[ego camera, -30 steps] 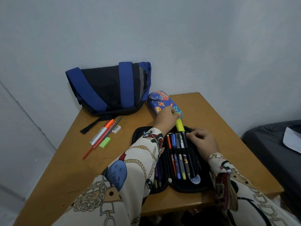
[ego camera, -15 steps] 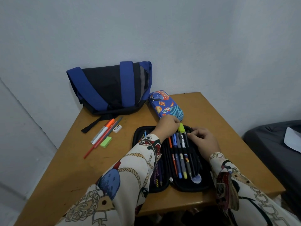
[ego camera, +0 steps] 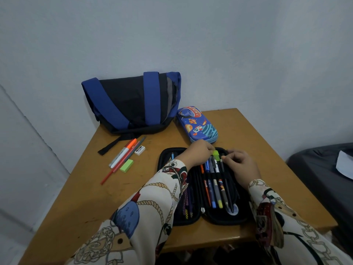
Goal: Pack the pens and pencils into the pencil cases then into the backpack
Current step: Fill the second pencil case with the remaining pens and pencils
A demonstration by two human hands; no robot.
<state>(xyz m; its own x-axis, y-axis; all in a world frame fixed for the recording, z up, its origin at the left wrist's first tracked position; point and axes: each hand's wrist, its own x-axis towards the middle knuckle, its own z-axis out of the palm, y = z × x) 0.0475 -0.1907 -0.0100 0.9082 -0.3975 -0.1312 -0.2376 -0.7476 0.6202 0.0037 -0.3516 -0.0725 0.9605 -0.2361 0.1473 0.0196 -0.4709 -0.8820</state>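
Black and zipped open, the pencil case (ego camera: 219, 217) lies flat on your worktop (ego camera: 76, 203). Your left hand (ego camera: 198, 153) pinches the yellow highlighter (ego camera: 216, 155) (cap end pointing away from you), long axis in line with the other pens (ego camera: 212, 190). Your right hand (ego camera: 241, 165) fingers curl onto the case's far edge. No writing is readable.

One wide-angle camera sits on the person's head and looks forward and steeply down across the brown wooden bench (ego camera: 80, 197), close enough that both patterned sleeves fill the lower edge. It faces a pale grey wall (ego camera: 210, 44) behind the bench's far edge. A dark grey bed (ego camera: 315, 169) enters at the right edge. No second view overlaps it.
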